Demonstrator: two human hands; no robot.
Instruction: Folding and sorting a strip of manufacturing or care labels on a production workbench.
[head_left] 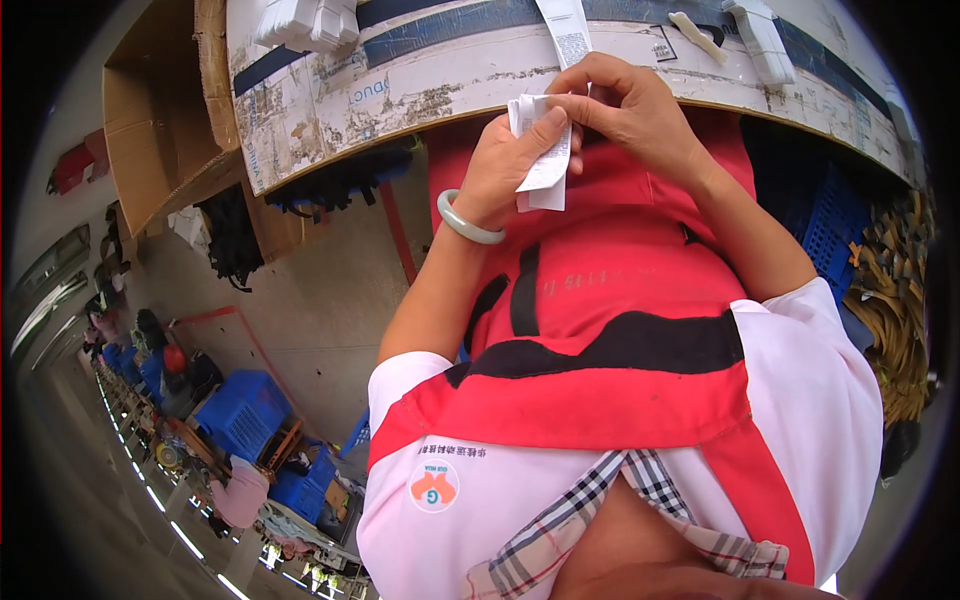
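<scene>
In front of my red apron, just off the table's near edge, my left hand [520,160] is closed around a small stack of white printed labels [545,178]. The thumb presses on the front of the stack, and the lower ends of the labels fan out below it. A pale bangle circles that wrist. My right hand [630,108] bends in from the other side, thumb and forefinger pinched at the stack's upper edge. Beyond the fingers a strip of white printed labels [568,38] lies on the table. Exactly how many labels the right fingertips grip is hidden.
The worn white table [420,105] carries bundled white strips [310,22] at left and another white bundle [762,45] at right, near a pale stick-like piece [698,36]. An open cardboard box [165,120] stands left. Blue crates [243,410] and a person in pink [240,492] are farther off.
</scene>
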